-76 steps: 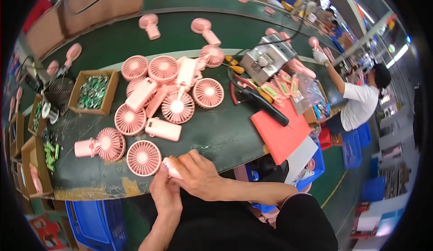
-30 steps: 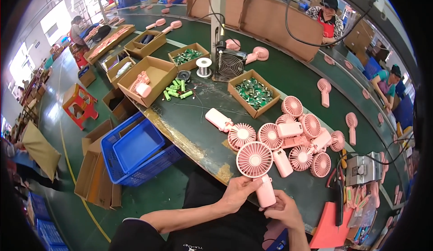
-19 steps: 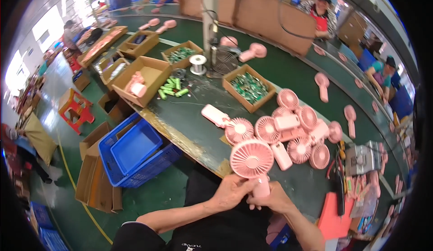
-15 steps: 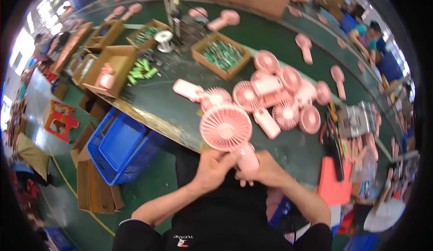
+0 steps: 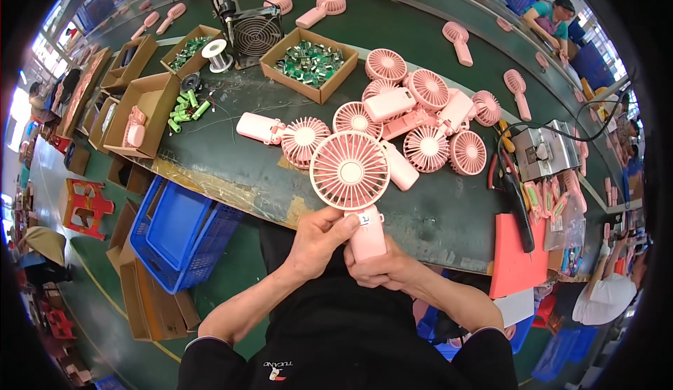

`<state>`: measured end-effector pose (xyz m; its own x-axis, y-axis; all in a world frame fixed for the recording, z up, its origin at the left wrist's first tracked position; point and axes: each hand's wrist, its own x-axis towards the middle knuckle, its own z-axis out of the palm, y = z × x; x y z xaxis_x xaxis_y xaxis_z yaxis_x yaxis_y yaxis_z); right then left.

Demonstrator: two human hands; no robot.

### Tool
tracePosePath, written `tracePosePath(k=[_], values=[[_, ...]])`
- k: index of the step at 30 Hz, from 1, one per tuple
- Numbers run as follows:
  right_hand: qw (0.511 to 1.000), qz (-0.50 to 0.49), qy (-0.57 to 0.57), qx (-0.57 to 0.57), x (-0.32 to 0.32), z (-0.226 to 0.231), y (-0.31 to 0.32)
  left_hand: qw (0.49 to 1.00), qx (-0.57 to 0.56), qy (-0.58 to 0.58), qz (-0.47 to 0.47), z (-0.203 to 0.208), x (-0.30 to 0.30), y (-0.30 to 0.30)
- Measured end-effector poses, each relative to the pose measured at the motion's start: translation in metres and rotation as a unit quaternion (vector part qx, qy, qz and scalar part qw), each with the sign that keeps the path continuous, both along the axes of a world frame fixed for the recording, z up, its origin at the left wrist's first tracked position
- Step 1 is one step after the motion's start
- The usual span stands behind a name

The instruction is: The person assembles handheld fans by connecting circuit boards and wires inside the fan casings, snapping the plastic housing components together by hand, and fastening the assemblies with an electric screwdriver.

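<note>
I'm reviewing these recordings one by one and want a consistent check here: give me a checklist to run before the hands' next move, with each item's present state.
1. Both hands on the pink handheld fan: ok; left hand near its neck, right hand around the lower handle.
2. Front grille toward the camera, without visible breakage: ok.
3. White label on the handle uncovered: ok, beside the left thumb.
4. Bench beyond the fan free of other pieces: not ok; a heap of pink fans lies there.
5. Handle's underside sound: cannot tell, hidden.
6. Black power screwdriver in hand: not ok; it lies to the right.
</note>
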<state>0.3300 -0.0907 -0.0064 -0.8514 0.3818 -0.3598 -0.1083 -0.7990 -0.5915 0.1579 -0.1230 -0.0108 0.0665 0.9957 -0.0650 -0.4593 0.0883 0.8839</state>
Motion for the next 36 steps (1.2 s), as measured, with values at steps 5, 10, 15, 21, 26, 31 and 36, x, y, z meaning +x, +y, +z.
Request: tracePosePath(k=[5,10,15,21,26,31,36], values=[[0.999,-0.029,-0.008,0.032,-0.001,-0.005,0.003,0.998,-0.036,0.022,-0.035,-0.002,0.007,0.000],[0.998,-0.043,0.033,0.032,0.001,-0.009,0.007,0.998,-0.013,0.063,-0.029,0.005,0.010,0.010],[0.996,-0.068,0.050,0.042,-0.004,-0.008,0.007,0.999,0.001,0.039,-0.017,0.008,0.015,0.014],[0.993,-0.081,0.060,0.055,-0.001,-0.009,0.010,0.999,0.006,0.026,-0.018,0.006,0.020,0.019],[0.979,-0.149,-0.082,0.116,0.027,-0.002,0.005,0.990,0.019,0.127,-0.056,0.006,0.038,0.025],[0.670,-0.227,-0.333,0.623,0.031,0.002,0.016,0.985,0.089,0.150,-0.006,0.010,0.059,0.024],[0.634,-0.258,-0.381,0.622,0.071,0.022,0.000,0.993,0.079,0.091,-0.016,0.007,0.100,0.038]])
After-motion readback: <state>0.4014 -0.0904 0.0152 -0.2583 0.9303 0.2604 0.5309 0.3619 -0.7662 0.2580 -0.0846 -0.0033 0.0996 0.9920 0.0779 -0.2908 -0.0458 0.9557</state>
